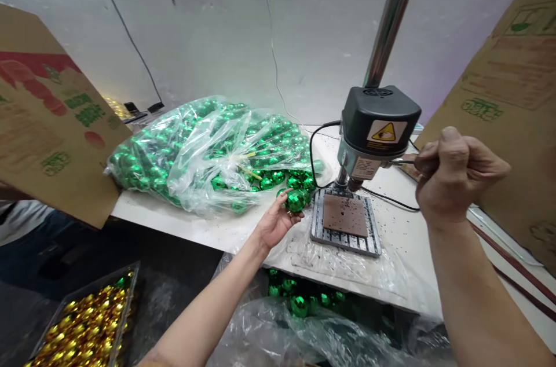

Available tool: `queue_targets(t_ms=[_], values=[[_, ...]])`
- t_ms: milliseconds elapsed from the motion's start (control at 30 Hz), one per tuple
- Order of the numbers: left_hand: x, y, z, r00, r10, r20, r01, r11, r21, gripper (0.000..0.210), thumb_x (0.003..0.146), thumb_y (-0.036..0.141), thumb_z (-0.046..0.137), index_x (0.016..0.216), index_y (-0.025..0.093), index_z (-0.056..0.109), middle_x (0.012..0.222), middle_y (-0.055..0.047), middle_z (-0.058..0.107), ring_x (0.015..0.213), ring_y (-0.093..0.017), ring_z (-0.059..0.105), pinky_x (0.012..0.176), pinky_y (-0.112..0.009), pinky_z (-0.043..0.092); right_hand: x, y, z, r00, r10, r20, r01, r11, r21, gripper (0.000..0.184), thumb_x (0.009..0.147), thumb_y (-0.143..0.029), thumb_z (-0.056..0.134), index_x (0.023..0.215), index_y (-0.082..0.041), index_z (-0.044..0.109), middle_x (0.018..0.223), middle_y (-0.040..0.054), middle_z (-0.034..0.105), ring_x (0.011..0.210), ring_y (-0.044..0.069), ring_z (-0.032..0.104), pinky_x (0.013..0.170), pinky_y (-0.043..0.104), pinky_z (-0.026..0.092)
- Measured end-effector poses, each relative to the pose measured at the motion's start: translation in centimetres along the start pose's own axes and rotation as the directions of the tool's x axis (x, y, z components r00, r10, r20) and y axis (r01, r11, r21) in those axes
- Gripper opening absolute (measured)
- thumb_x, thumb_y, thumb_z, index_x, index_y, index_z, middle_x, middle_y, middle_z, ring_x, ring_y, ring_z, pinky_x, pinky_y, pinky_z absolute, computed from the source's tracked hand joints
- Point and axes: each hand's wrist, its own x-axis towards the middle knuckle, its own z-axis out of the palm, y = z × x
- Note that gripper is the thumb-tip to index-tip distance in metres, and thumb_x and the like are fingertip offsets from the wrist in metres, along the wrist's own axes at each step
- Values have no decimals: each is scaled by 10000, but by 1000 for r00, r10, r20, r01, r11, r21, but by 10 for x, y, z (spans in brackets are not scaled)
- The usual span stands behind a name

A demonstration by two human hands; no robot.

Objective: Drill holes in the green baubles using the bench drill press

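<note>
A shiny, faceted green ball [296, 201] is in my left hand [278, 221], held by the fingertips just left of a small drill press [377, 124]. My right hand [454, 176] is wrapped in a fist around the press's feed handle [402, 162], whose grip is mostly hidden by the fingers. Under the drill chuck [355, 184], a brown square plate [345, 215] with a small dark hole lies on the slotted metal base [376, 244]. More green balls spill from the mouth of a clear plastic bag [208, 153] behind my left hand.
Dark shavings dot the white table [403, 268]. Cardboard panels stand at left [52, 118] and right [508, 106]. A black cord [313, 153] loops beside the press. Below are a bin of gold balls [82, 326] and green balls in plastic [299, 304]. Someone's dark clothing shows at far left.
</note>
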Motion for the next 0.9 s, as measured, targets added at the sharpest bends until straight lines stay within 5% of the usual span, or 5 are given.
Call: queue_targets(t_ms=[133, 367, 667, 900], values=[[10, -10, 9, 996, -83, -43, 76, 987, -145, 327, 864, 376, 748, 1136, 218, 659, 1075, -65, 724, 860, -166, 689, 728, -288, 571, 0, -1, -1, 999, 15, 43, -15, 1000, 4, 383, 823, -357, 667, 509, -167, 558, 400, -64, 425, 351, 44, 338, 372, 237, 207], [20, -22, 25, 996, -78, -36, 77, 996, -49, 417, 827, 273, 739, 1228, 218, 639, 1068, -64, 721, 889, -181, 699, 726, -288, 578, 0, -4, 0, 997, 14, 79, -13, 1000, -6, 387, 876, -334, 631, 531, -175, 557, 436, -71, 430, 400, 28, 352, 430, 221, 229], [34, -39, 40, 992, 113, 65, -130, 886, 445, 600, 725, 297, 843, 1260, 207, 587, 1043, -49, 710, 902, -159, 656, 787, -262, 504, 1, -5, -3, 994, 15, 109, -7, 997, -71, 404, 911, -327, 595, 536, -182, 555, 471, -64, 440, 428, 24, 376, 474, 220, 303], [64, -56, 35, 966, 163, 201, -254, 751, 609, 614, 720, 415, 848, 1228, 196, 582, 1129, -64, 700, 1027, -201, 659, 938, -333, 521, 2, -3, -1, 995, -15, 98, 19, 999, -44, 430, 906, -395, 617, 534, -187, 556, 456, -65, 414, 430, 26, 359, 477, 239, 324]])
